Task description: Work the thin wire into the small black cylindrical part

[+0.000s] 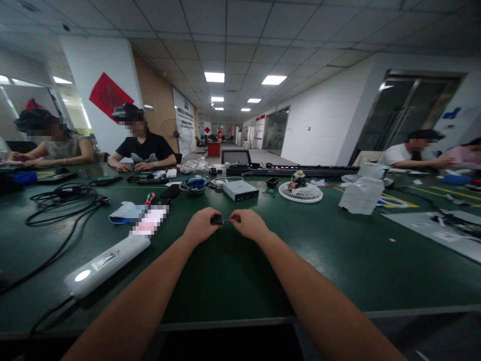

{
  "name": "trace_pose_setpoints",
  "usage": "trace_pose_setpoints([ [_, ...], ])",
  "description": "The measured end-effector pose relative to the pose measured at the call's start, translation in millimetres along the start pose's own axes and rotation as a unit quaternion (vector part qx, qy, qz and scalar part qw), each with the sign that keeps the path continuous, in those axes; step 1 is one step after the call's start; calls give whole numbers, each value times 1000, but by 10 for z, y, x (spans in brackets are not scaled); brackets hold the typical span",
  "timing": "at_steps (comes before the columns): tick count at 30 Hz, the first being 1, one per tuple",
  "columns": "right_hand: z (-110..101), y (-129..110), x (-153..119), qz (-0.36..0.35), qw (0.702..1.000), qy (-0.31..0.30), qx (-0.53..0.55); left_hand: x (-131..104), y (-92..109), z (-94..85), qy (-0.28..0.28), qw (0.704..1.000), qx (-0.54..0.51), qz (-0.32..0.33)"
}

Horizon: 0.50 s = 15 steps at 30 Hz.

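Above the middle of the green table (233, 281), my two hands face each other a short way apart. My left hand (201, 226) is closed around a small dark block-shaped part (217, 219); its exact kind is too small to make out. From that part a thin pale strand (226, 220), perhaps a wire, runs across the gap. My right hand (250, 224) pinches the strand's other end between thumb and fingertips. Just beyond both hands lies a silver box like an optical disc drive (240, 191).
A long white device with a cable (108, 265), a red-handled screwdriver (150, 197) and coiled black cable (67, 200) lie left. Behind are a bowl of blue items (193, 185) and a white fan grille (300, 194). Bagged white parts (363, 193) stand right. Several people sit around.
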State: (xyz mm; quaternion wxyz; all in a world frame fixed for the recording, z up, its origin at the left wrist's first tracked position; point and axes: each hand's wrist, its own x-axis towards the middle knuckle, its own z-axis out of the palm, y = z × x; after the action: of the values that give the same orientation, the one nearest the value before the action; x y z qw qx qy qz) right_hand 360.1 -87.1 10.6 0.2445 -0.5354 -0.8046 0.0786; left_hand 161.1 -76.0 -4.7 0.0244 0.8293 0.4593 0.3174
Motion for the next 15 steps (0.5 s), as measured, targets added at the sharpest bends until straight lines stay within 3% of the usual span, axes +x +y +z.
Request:
trace_pose_setpoints([
  [10,-9,4,3,20,1000,0,7,-10,12,-12,-2,1000,-1,28],
  [15,38,10,13,-4,1000,-17,24,-12,42,-20,-7,999,-4,32],
])
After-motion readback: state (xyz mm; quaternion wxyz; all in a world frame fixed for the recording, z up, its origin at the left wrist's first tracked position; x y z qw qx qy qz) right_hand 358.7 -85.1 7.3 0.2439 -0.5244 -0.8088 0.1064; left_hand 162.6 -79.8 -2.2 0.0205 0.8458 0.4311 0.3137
